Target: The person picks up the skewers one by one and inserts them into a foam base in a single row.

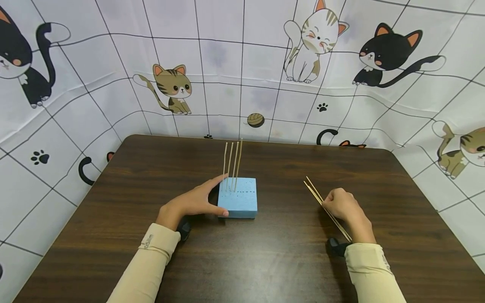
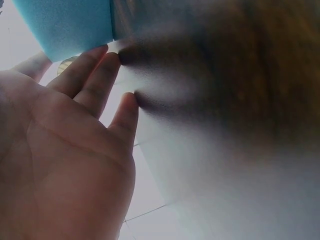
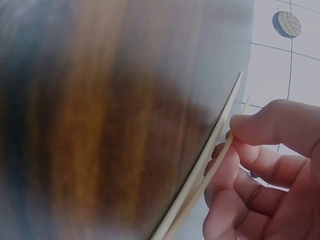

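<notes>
A light blue foam block (image 1: 242, 203) with rows of small holes in its top sits on the table. Several thin wooden sticks (image 1: 230, 160) stand upright toward its left side. My left hand (image 1: 191, 203) holds the block from the left, thumb on the near face and forefinger at the far left corner; its other fingers (image 2: 100, 85) reach out low over the tabletop. Away to the right, my right hand (image 1: 341, 205) pinches one wooden stick (image 3: 212, 172) between thumb and forefinger. Right beside it, other loose sticks (image 1: 342, 230) lie slanting on the table, partly under the hand.
The dark brown wooden table (image 1: 280, 261) carries the block and the sticks. A white cloth (image 1: 223, 97) with cat drawings and grid lines hangs behind and around it. Each wrist wears a black device (image 1: 184, 229) below a cream sleeve.
</notes>
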A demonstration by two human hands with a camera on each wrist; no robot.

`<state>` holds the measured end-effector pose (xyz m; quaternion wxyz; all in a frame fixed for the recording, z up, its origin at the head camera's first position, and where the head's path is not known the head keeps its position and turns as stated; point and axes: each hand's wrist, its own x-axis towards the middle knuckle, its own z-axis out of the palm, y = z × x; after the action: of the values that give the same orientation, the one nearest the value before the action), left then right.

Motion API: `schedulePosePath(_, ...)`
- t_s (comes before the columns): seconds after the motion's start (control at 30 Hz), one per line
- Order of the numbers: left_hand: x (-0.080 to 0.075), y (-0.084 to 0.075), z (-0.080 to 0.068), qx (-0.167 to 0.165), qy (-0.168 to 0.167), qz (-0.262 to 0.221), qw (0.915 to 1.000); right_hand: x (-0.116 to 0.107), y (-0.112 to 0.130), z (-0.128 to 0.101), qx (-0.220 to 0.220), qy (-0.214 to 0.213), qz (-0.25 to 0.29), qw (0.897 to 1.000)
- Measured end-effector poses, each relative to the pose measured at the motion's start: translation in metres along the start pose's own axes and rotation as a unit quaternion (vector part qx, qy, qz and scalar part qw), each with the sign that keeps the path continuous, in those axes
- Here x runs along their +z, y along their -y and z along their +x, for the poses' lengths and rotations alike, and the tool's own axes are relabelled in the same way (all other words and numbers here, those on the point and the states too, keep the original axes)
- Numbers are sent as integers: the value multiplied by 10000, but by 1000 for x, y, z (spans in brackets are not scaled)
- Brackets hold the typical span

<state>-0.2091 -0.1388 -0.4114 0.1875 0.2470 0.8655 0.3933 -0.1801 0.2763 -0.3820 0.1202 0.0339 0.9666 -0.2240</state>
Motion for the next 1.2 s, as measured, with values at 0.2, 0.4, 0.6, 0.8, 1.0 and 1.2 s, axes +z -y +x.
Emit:
schedulePosePath(0.2, 0, 2, 1, -4, -8, 21, 10000, -3, 1, -1, -189, -212, -20, 9996)
schedulePosePath(0.4, 1, 3, 1, 90, -35, 65, 9999, -6, 4, -1, -292, -449, 24, 9986)
schedulePosePath(0.6, 1, 3, 0, 54, -40, 81, 9999, -11, 11, -5, -409, -734, 147, 9964)
schedulePosePath(0.8, 0, 3, 1, -28, -29, 79, 10000, -18, 23, -7, -740, -1189, 409, 9893)
schedulePosePath(1.0, 0, 4, 1, -59, -50, 68, 9999, -19, 43, -9, -1157, -1847, 748, 9731)
schedulePosePath(1.2, 0, 4, 2, -75, -60, 45, 9999, -16, 63, -11, -1462, -2166, 1177, 9580)
